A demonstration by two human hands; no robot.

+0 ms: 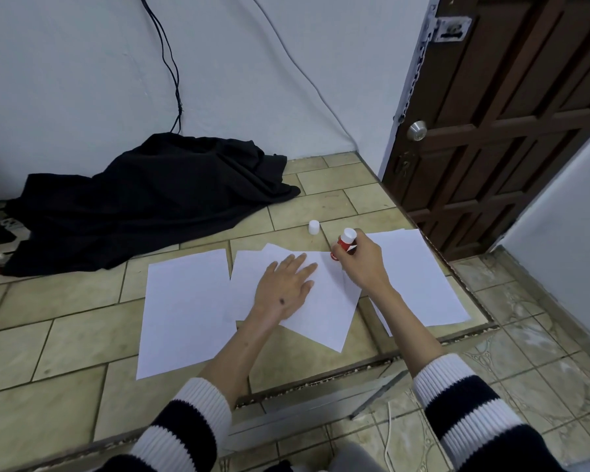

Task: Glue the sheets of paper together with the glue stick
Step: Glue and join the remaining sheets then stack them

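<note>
Several white paper sheets lie on the tiled floor. One sheet (184, 311) is at the left. A tilted sheet (324, 311) overlaps another in the middle, and my left hand (283, 287) presses flat on it, fingers spread. Another sheet (419, 277) lies at the right under my right forearm. My right hand (361, 260) grips a red glue stick (344, 246) with a white end, its tip down at the far edge of the tilted sheet. The white cap (314, 227) stands on the floor just beyond the sheets.
A heap of black cloth (143, 199) lies at the back left against the wall, with cables hanging above it. A brown wooden door (491, 131) stands at the right. A metal floor track (321, 407) runs across near my sleeves.
</note>
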